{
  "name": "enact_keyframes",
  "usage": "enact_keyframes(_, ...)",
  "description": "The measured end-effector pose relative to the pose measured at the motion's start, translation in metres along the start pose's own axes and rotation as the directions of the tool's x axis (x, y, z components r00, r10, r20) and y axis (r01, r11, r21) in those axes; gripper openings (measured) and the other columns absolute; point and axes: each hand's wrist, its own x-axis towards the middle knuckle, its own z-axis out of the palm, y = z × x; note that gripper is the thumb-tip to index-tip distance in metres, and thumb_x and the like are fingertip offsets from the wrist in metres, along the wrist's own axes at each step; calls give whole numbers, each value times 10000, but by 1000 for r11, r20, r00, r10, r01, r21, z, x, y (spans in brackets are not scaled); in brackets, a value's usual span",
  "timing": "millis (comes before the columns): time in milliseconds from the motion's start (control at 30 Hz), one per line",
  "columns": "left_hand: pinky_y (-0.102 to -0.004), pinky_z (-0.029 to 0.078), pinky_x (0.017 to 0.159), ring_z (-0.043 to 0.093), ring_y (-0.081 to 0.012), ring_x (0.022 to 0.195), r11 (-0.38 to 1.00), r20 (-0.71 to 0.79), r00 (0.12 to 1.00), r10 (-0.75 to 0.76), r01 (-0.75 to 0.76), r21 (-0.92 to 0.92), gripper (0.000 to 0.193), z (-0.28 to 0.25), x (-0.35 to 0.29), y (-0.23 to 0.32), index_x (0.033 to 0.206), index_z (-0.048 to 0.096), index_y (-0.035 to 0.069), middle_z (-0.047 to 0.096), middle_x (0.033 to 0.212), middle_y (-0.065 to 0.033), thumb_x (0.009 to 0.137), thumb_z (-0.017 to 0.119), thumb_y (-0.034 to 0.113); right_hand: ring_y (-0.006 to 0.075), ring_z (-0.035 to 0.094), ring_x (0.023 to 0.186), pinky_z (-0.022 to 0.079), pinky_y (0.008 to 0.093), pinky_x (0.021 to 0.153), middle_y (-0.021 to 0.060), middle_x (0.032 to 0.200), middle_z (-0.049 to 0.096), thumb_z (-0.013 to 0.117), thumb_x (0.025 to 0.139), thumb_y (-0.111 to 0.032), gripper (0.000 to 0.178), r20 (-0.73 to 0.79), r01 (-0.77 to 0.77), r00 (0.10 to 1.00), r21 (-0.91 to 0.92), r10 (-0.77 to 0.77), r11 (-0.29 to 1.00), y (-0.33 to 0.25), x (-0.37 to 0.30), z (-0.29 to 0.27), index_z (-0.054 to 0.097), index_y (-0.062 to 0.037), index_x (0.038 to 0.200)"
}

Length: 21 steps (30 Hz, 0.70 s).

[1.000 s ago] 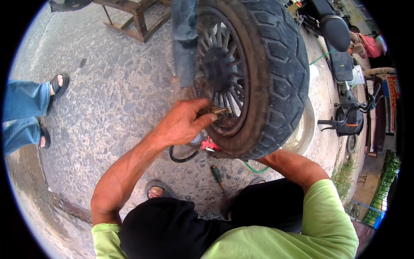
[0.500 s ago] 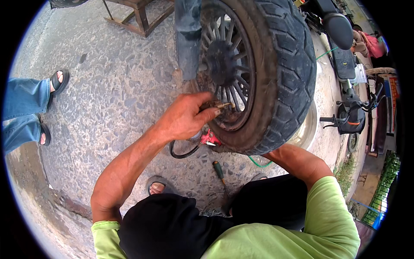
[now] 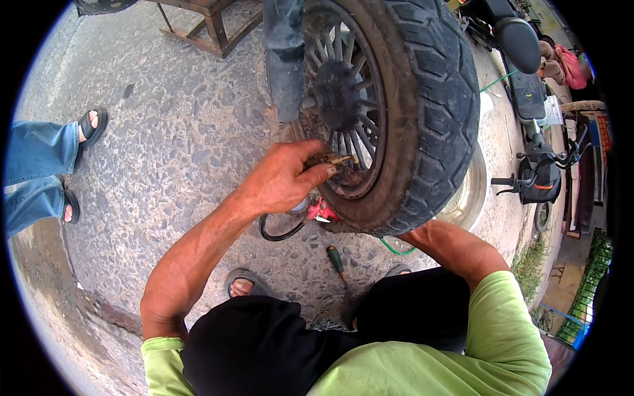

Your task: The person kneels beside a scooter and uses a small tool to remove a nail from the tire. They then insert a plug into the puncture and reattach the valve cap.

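Note:
A wheel (image 3: pixel 337 96) with dark spokes and a thick, chunky-treaded tyre (image 3: pixel 444 99) stands upright in front of me. My left hand (image 3: pixel 285 177) is closed, pinching a brass air chuck (image 3: pixel 341 160) between thumb and fingers. The chuck's tip sits at the lower spokes by the rim, where the valve area is; whether it is seated I cannot tell. My right forearm (image 3: pixel 456 245) reaches under the tyre's lower right side, and the tyre hides that hand's fingers. Below the left hand lies a red tool (image 3: pixel 321 211) with a black hose (image 3: pixel 281 235) on the ground.
A green-handled screwdriver (image 3: pixel 337 261) lies between my feet. A thin green hose (image 3: pixel 396 251) runs below the tyre, beside a round pale basin (image 3: pixel 467 198). A person in jeans (image 3: pixel 43 155) stands at left. A wooden stand (image 3: pixel 216 30) is beyond, and a scooter (image 3: pixel 533 158) stands at right.
The wheel has shifted very slightly to the left. Both my arms keep nearly the same pose, and my left hand still grips the air chuck.

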Motion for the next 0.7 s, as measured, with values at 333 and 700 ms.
enact_keyframes(333,-286,383,504,455,-76,565,1000,12,1000,-26,26,5,184,-2,0,5,1054,639,-6,525,627,-19,943,648,141,208,444,1305,343,452,1162,78,1410,464,511,985,-421,585,321,83,945,-416,-61,-906,-2,5,-19,390,-88,1449)
enact_keyframes(700,-281,367,493,437,-66,558,1000,1,1000,-12,12,-22,184,-1,0,2,1048,633,-12,513,625,-13,945,649,139,189,467,1279,377,372,1131,79,1410,488,552,981,-366,522,318,105,942,-579,-105,-809,-5,14,-23,474,-67,1402)
